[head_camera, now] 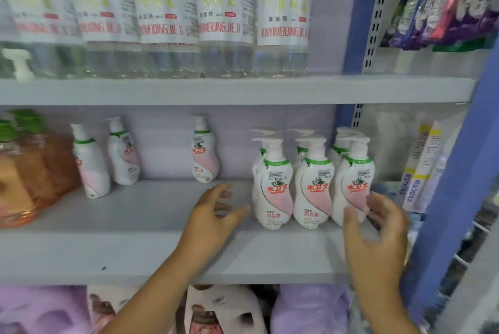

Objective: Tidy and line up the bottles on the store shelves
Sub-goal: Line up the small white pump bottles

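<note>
Three white-and-pink pump bottles stand in a front row at the right of the middle shelf (pixel 135 252): the left one (pixel 272 185), the middle one (pixel 313 185) and the right one (pixel 353 185), with more behind them. A lone bottle (pixel 205 152) stands at the back, and two others (pixel 90 163) (pixel 122 155) lean at the left. My left hand (pixel 216 214) hovers open just left of the row, fingers spread, holding nothing. My right hand (pixel 378 228) is open in front of the rightmost bottle, fingertips at its lower side; contact is unclear through blur.
Orange jugs (pixel 29 171) fill the shelf's far left. Clear labelled bottles (pixel 224 17) line the upper shelf. Purple and white jugs (pixel 221 312) sit below. A blue upright (pixel 448 198) bounds the right side, with boxes (pixel 421 168) beyond it.
</note>
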